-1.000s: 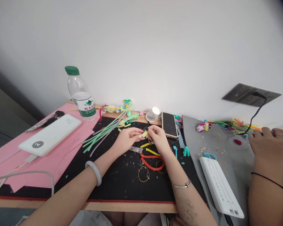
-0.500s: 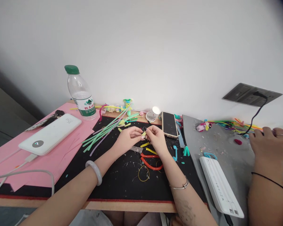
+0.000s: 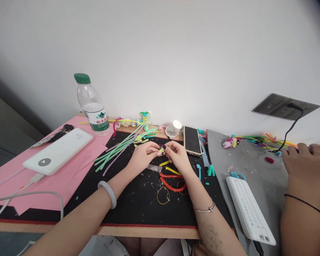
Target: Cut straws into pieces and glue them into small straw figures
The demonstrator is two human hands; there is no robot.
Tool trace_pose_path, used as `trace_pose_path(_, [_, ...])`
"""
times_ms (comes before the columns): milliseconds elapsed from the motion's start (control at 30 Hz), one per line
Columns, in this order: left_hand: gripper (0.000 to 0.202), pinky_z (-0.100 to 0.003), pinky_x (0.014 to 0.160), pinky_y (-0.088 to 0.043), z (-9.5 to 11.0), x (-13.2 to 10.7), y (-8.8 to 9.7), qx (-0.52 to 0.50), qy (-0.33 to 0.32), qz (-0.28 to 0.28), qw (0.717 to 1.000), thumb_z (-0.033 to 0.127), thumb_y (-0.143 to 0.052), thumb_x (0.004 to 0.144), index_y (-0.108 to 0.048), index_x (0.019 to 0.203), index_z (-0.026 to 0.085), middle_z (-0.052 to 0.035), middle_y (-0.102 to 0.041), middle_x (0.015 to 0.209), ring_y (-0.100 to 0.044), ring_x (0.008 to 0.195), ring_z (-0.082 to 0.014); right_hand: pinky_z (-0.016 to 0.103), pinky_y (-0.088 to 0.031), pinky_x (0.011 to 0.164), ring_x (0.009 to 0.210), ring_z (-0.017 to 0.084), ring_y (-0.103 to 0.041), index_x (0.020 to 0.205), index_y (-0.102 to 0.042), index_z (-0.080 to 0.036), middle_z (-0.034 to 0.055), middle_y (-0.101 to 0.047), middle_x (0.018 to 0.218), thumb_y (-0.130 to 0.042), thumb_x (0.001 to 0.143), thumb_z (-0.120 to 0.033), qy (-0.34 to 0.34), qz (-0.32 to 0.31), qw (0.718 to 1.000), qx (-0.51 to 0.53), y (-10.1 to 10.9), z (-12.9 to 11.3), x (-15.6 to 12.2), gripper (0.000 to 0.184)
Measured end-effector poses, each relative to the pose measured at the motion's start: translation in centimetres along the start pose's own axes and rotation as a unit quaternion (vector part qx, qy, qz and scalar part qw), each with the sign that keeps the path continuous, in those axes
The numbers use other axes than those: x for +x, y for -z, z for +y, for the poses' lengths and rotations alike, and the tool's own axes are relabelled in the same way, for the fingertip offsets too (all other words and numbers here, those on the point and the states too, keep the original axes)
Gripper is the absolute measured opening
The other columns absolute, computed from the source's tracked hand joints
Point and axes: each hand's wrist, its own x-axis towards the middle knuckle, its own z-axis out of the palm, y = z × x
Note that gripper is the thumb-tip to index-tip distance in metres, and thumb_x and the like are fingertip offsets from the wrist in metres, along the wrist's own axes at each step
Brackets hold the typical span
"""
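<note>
Over the black mat (image 3: pixel 138 209), my left hand (image 3: pixel 143 155) and my right hand (image 3: pixel 178 155) meet with their fingertips pinched together. Between them is a short yellow piece of pipe cleaner (image 3: pixel 161 150), partly hidden by the fingers. A small dark spot shows at the tips; I cannot tell whether it is nail or material. Just below my hands lie red-handled pliers (image 3: pixel 173 186), their head covered by my right hand and wrist. Cut yellow pieces (image 3: pixel 172 170) and a clear strip (image 3: pixel 154 168) lie beside them. Mint and purple pipe cleaners (image 3: pixel 117 153) spread to the left.
A water bottle (image 3: pixel 95 106) and a white power bank (image 3: pixel 58 151) stand left on pink paper (image 3: pixel 77 186). Behind my hands are a white cup (image 3: pixel 173 128) and a phone (image 3: pixel 192 140). To the right are another power bank (image 3: pixel 249 209) and another person's hand (image 3: pixel 304 161).
My fingertips have shifted slightly around the yellow piece, turning it a little. The whole view has moved very slightly. The things on the table lie as before.
</note>
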Motion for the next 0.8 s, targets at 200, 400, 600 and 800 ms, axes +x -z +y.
trace_pose_path(200, [0.018,-0.032,0.080,-0.050,0.03,-0.06,0.09,0.025,-0.022,0.014,0.999,0.021,-0.062,0.070,-0.056,0.085,0.016,-0.0057,-0.069,0.081,-0.066,0.080,-0.0189,0.020,-0.027,0.039,0.041,0.006,-0.036,0.070,-0.057,-0.017,-0.0045,-0.049,0.052,-0.060,0.072,-0.036,0.005,0.029,0.999,-0.016,0.04,0.07,0.04,0.020])
trace_pose_path(400, [0.016,-0.031,0.078,-0.051,0.12,-0.09,0.12,0.053,-0.035,0.018,0.998,0.018,-0.061,0.070,-0.057,0.086,0.016,-0.0042,-0.069,0.079,-0.066,0.077,-0.0175,0.020,-0.027,0.040,0.041,0.006,-0.037,0.068,-0.057,-0.016,-0.0036,-0.051,0.054,-0.061,0.071,-0.033,0.018,0.043,0.998,-0.036,-0.01,0.30,0.07,0.018])
trace_pose_path(600, [0.015,-0.031,0.077,-0.052,0.10,-0.16,0.03,0.070,-0.051,0.021,0.996,0.016,-0.059,0.071,-0.057,0.086,0.016,-0.0034,-0.069,0.078,-0.066,0.077,-0.0172,0.020,-0.027,0.040,0.041,0.007,-0.036,0.064,-0.054,-0.016,-0.0046,-0.047,0.052,-0.060,0.072,-0.032,0.023,0.051,0.997,-0.051,-0.12,0.43,0.07,0.018])
trace_pose_path(800, [0.018,-0.031,0.079,-0.052,-0.26,-0.05,0.26,0.087,-0.074,0.028,0.993,0.016,-0.057,0.073,-0.057,0.091,0.016,-0.0041,-0.070,0.081,-0.066,0.078,-0.0172,0.020,-0.030,0.041,0.043,0.007,-0.038,0.071,-0.056,-0.016,-0.0035,-0.048,0.055,-0.053,0.078,-0.035,0.039,0.043,0.998,-0.038,-0.17,0.61,0.10,0.020])
